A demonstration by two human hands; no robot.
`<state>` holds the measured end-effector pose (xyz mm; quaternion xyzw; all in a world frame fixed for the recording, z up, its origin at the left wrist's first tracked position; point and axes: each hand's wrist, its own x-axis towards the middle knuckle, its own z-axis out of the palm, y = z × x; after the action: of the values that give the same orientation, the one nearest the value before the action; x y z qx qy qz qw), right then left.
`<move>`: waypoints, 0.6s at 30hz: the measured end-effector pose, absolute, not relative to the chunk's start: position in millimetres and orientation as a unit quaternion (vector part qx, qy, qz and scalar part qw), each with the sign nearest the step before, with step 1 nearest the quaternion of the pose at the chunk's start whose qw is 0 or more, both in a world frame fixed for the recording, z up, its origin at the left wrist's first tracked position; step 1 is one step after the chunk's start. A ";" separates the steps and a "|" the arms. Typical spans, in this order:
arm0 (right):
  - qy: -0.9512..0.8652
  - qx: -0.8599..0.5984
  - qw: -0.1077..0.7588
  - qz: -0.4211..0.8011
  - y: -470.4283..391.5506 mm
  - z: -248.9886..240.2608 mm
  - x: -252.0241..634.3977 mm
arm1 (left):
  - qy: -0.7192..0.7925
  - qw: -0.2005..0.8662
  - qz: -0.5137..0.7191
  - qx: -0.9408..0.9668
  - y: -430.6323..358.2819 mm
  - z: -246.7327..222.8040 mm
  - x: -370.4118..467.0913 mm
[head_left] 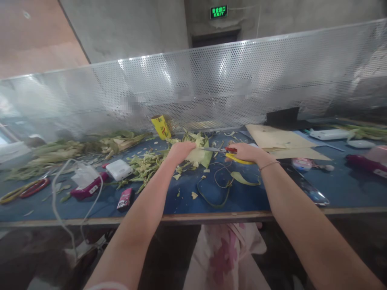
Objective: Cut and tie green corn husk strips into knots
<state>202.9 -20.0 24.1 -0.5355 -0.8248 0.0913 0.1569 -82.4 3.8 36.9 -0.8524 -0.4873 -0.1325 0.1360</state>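
My left hand (182, 152) is closed on a pale green leaf piece (198, 154) over the middle of the blue table. From the right, my right hand (246, 153) grips scissors (240, 159) with one red and one yellow handle. Their metal blades point left and reach the leaf piece near my left fingers. A heap of cut green pieces (146, 166) lies beside my left forearm. Below my right hand, a thin looped strand (214, 204) and a curled leaf strip (243, 179) rest on the table.
A yellow can (161, 127) stands tilted behind the leaves. Dried husks (111, 144), other scissors (34, 188), a white box (119, 170) and a cable lie left. Brown paper (279, 139) and a phone (308, 187) lie right. A perforated metal screen (211, 88) rises behind.
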 end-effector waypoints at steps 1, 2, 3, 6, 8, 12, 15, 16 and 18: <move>-0.824 -0.536 0.156 0.093 -19.7 24.1 202.9 | -0.490 0.130 -0.136 -0.851 3.3 37.1 -81.6; -0.824 -0.536 0.154 0.095 -19.5 24.2 202.8 | -0.492 0.129 -0.134 -0.850 2.8 37.4 -80.9; -0.824 -0.537 0.153 0.094 -19.3 24.4 202.8 | -0.492 0.134 -0.129 -0.850 2.3 37.9 -80.3; -0.825 -0.535 0.150 0.100 -18.8 25.0 203.5 | -0.488 0.167 -0.103 -0.851 1.1 39.2 -78.9; -0.828 -0.531 0.143 0.111 -18.3 25.5 204.4 | -0.483 0.185 -0.088 -0.851 0.6 39.9 -78.5; -0.826 -0.534 0.132 0.121 -17.9 26.4 205.7 | -0.468 0.217 -0.075 -0.854 1.3 39.1 -79.4; -0.824 -0.538 0.129 0.123 -18.2 26.7 205.5 | -0.454 0.238 -0.072 -0.855 3.8 36.7 -81.1; -0.824 -0.539 0.129 0.121 -18.2 26.7 205.4 | -0.451 0.244 -0.070 -0.856 4.8 35.8 -81.7; -0.826 -0.538 0.128 0.110 -17.5 26.5 205.7 | -0.445 0.255 -0.067 -0.856 6.4 34.4 -82.4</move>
<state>205.7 -17.5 26.5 -0.5383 -0.8256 0.1103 0.1282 -82.4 6.4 34.4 -0.8557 -0.4452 -0.0672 0.2550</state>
